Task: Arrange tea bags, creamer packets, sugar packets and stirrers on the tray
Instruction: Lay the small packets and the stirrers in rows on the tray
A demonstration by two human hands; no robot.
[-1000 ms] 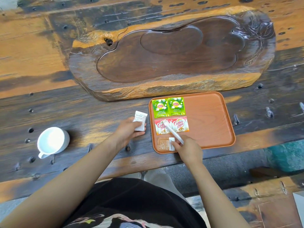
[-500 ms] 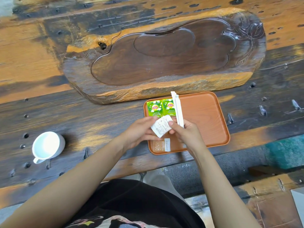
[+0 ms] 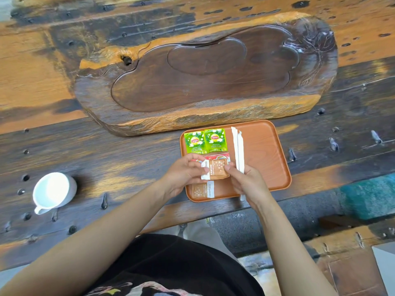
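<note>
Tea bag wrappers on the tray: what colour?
Bright green tea bag wrappers, each with a yellow-and-red logo; head view shows them.

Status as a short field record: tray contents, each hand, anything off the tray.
tray: orange, at the table's near edge
tea bags: two green, side by side, tray's far-left corner
creamer packets: nearer than the tea bags, partly hidden by hands
left hand: pinches brown sugar packet above the tray
right hand: holds wrapped stirrers, fingertip on the same packet
second sugar packet: tray's near-left corner
off tray: white cup at left, carved wooden slab behind
</note>
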